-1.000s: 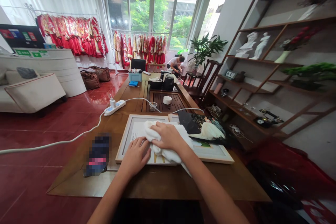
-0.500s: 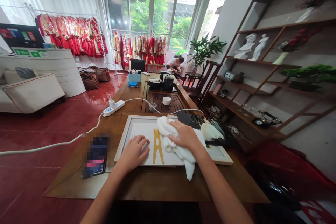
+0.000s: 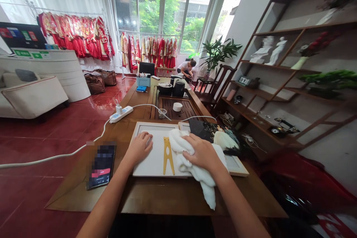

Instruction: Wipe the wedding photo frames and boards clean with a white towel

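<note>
My left hand (image 3: pixel 140 146) lies on the left side of a white board (image 3: pixel 156 158), fingers spread and slightly curled, holding nothing. The board lies over a pale wooden frame (image 3: pixel 241 166), whose rims show at the back and right. My right hand (image 3: pixel 201 151) grips and presses a bunched white towel (image 3: pixel 181 144) on the board's right part. One end of the towel hangs past the near edge. Between my hands lies a yellow clothespin-shaped piece (image 3: pixel 167 158) with two prongs toward me. Behind my right hand is a dark printed picture (image 3: pixel 202 128), partly covered.
A phone (image 3: pixel 102 167) lies on the wooden table (image 3: pixel 156 197) at left. A power strip (image 3: pixel 121 114) and its white cord run behind it. Farther back are a tea tray (image 3: pixel 192 113) with a white cup (image 3: pixel 177 107), and a person (image 3: pixel 185 67) bent over. Shelves (image 3: pixel 279 67) stand right.
My left hand has moved left and away from me. The white board has shifted left over the frame's left rim. My right hand and the towel have moved slightly right and nearer.
</note>
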Demonstrator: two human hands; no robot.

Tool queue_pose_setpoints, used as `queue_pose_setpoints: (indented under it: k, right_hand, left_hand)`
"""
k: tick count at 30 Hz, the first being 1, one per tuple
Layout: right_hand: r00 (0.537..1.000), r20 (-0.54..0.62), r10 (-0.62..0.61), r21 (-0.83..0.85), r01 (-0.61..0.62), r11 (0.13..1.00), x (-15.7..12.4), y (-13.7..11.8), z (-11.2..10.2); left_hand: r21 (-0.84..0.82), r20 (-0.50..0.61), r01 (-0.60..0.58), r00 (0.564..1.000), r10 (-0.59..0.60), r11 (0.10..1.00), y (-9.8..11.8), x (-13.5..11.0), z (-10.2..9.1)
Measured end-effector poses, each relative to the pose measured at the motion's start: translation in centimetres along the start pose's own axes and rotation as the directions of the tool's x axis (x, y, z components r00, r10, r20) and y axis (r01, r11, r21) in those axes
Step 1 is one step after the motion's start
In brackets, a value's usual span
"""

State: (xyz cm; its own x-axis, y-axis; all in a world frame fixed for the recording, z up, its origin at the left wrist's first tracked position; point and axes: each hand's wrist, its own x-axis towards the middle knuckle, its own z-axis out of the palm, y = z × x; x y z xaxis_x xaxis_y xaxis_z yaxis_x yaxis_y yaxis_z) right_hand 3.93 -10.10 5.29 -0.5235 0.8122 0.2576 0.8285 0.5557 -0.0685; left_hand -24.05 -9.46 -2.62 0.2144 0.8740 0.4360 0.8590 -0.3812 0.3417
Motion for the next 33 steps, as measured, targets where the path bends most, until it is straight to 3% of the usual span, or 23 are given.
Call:
queue_pose_setpoints:
  k: [4,10,13,17,22,26,29,33]
  right_hand:
    - [1.000,0.019,-0.015,0.007,0.015,1.000,1.2,-1.2,0.2]
    - [0.972,0.084,-0.217,0.037,0.215,0.976,2.2,-6.2,0.4]
    - [0.956,0.108,-0.273,0.031,0.271,0.962,2.3,-7.3,0.1]
    - [0.970,0.112,-0.215,0.027,0.214,0.977,2.4,-5.7,-0.3]
    - [0.999,0.021,-0.035,0.003,0.035,0.999,2.1,-1.0,0.1]
    - [0.992,-0.043,0.116,-0.061,-0.118,0.991,1.6,1.9,0.5]
    - [0.988,-0.052,0.143,-0.073,-0.147,0.986,1.7,2.2,0.6]
    - [1.000,-0.011,0.029,0.001,-0.029,1.000,2.0,-0.5,0.5]
  left_hand:
    - [0.012,-0.011,0.006,1.000,-0.006,1.000,0.2,-0.2,0.2]
    - [0.019,0.010,0.002,1.000,-0.002,1.000,0.1,-0.2,-0.1]
    - [0.017,0.040,-0.005,0.999,0.004,1.000,0.1,-0.2,-0.2]
    - [0.024,0.025,0.003,1.000,-0.003,1.000,0.1,-0.2,-0.2]
    - [0.002,0.004,-0.029,1.000,0.029,1.000,0.3,-0.3,-0.2]
    - [-0.062,0.026,-0.091,0.995,0.093,0.994,0.6,-0.5,-0.1]
    - [-0.088,0.030,-0.106,0.994,0.109,0.990,0.8,-0.5,0.1]
    - [-0.099,0.023,-0.098,0.995,0.101,0.990,0.8,-0.5,0.3]
